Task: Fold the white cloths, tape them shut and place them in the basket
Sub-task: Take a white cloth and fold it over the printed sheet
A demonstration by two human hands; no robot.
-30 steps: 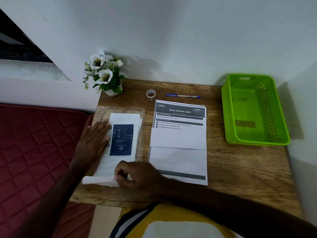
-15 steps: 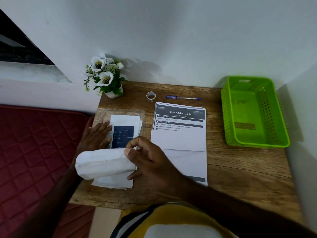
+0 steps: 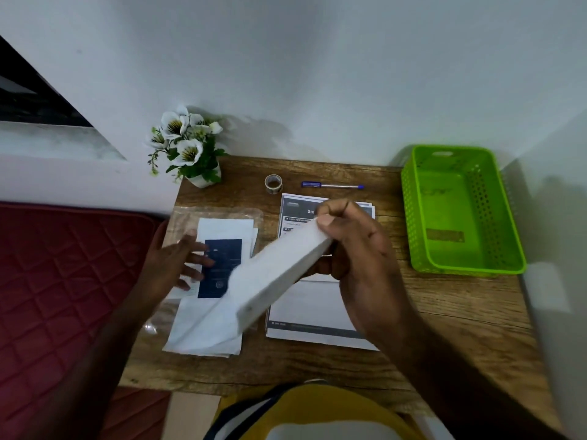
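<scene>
My right hand (image 3: 355,249) pinches one end of a white cloth (image 3: 273,274) and holds it raised above the table, slanting down to the left. Its lower end still lies on the pack of white cloths (image 3: 203,331) with a dark blue label (image 3: 222,265). My left hand (image 3: 178,265) hovers with fingers spread over the left side of that pack, blurred. A small roll of clear tape (image 3: 273,183) stands at the back of the table. The green basket (image 3: 413,217) sits at the right, holding no cloth.
An instruction sheet (image 3: 314,315) lies in the middle of the wooden table (image 3: 444,312), partly under my right hand. A blue pen (image 3: 332,185) lies behind it. A white flower pot (image 3: 190,147) stands at the back left corner. A red mattress (image 3: 63,281) borders the table's left.
My right hand has lifted the cloth's near end up and to the right, over the instruction sheet. My left hand has come off the pack and spread its fingers.
</scene>
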